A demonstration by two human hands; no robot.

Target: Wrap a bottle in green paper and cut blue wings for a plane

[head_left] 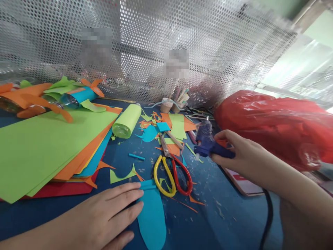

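My left hand [111,215] lies flat, fingers stretched out, with the fingertips over the left edge of a blue paper cutout [153,222]. The cutout is rounded at its near end and has a folded strip at its far end. My right hand [232,149] is wrapped round the handle of a dark blue glue gun [204,139], its nozzle pointing up and away from me. Scissors [169,170] with one yellow and one red handle lie just beyond the cutout. Left of them is a curved green paper scrap [123,175].
A stack of coloured paper [57,149] covers the left side, with paper-wrapped bottles [80,95] behind it. A green-wrapped bottle [127,119] lies mid-table among scraps. Small cups [166,104] stand by the perforated metal screen [145,45]. A red plastic bag [270,121] and a phone [244,182] are at right.
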